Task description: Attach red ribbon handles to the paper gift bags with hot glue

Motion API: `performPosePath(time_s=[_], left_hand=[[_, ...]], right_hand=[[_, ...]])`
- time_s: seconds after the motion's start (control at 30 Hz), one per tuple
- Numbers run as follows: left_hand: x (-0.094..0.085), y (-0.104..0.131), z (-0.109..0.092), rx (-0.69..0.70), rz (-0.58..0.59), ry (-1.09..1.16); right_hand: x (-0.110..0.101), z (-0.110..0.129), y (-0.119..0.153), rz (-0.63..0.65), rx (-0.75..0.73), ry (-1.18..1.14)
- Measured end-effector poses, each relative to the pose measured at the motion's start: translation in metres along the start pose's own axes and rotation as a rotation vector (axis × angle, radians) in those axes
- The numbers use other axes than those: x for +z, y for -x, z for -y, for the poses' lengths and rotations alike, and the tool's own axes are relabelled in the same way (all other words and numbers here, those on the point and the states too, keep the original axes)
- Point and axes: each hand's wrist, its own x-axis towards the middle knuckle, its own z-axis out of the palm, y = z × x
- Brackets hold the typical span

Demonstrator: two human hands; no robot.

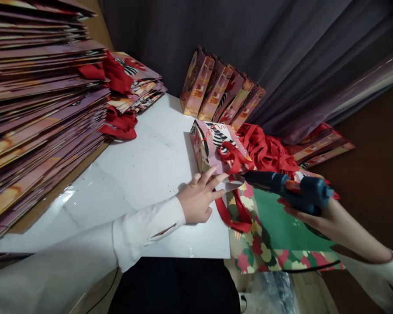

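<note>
My left hand [199,198] lies with fingers spread over the near end of a pink printed paper bag [199,146] with a zebra picture. Its fingertips touch or hover by a pale flap [234,184] there; exact contact is hard to tell. A red ribbon handle [236,159] loops over the bag, and another red ribbon loop [237,216] hangs at the near end. Wrapped around a dark blue glue gun [294,189], my right hand [330,218] holds it from the right. The gun's nozzle points left, close to the flap and my left fingertips.
A tall stack of flat printed bags [46,109] fills the left. Several standing bags [216,89] line the curtain [170,35]. A heap of red ribbons [265,148] lies behind the gun. A green patterned bag [281,231] overhangs the white table [140,174].
</note>
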Motion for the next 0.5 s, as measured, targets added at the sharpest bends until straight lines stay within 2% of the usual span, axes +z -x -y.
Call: performPosePath(time_s=[0.17, 0.37, 0.5], left_hand=[[0.001, 0.0, 0.002, 0.014, 0.002, 0.0], [0.001, 0.0, 0.003, 0.017, -0.013, 0.024], [0.001, 0.0, 0.002, -0.001, -0.013, 0.022]], right_hand=[[0.01, 0.01, -0.002, 0.05, 0.119, -0.176], [0.037, 0.016, -0.023, 0.148, 0.015, -0.186], [0.045, 0.016, -0.03, 0.227, -0.02, -0.116]])
